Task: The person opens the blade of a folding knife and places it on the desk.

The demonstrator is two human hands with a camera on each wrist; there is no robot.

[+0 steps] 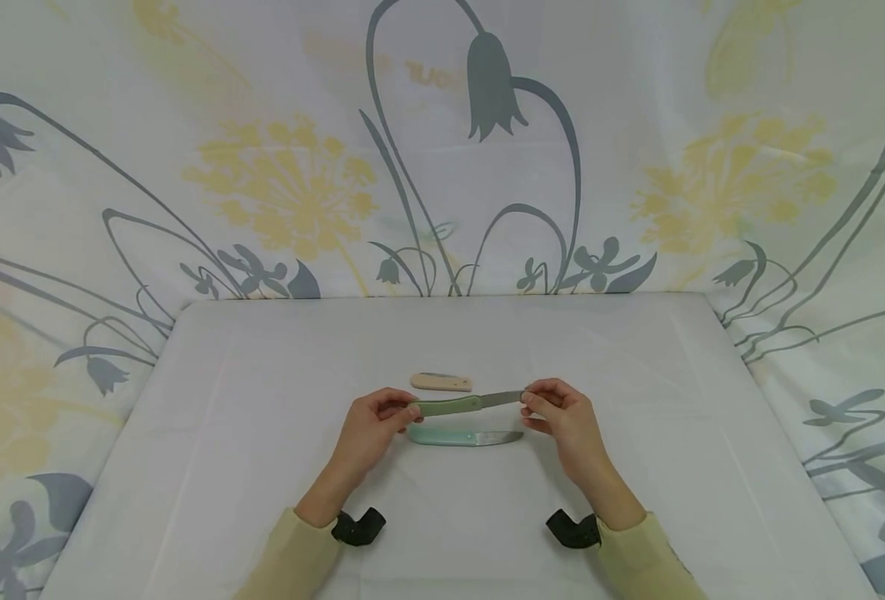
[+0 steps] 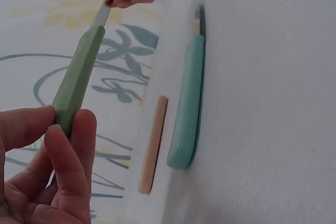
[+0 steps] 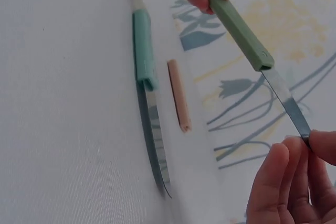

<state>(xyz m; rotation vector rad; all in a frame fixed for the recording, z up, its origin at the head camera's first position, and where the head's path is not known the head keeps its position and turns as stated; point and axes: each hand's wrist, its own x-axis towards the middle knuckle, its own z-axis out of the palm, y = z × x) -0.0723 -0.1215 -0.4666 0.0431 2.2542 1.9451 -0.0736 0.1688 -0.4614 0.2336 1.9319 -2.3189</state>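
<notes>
An unfolded folding knife with an olive-green handle (image 1: 448,407) is held up between both hands, over the table. My left hand (image 1: 377,422) pinches the handle's butt end between thumb and fingers. At the other end, my right hand (image 1: 565,421) pinches the tip of the steel blade (image 3: 283,98). Just nearer to me lies a second folding knife, mint-green (image 1: 442,436), its blade out and pointing right. Beyond the held knife rests a beige folding knife (image 1: 442,382), folded, a strip of its blade showing along the top edge.
A white cloth (image 1: 262,358) covers the table, whose far edge meets a curtain (image 1: 427,192) printed with grey and yellow flowers. Black wrist mounts (image 1: 360,527) stick out from both pale yellow sleeves (image 1: 288,554).
</notes>
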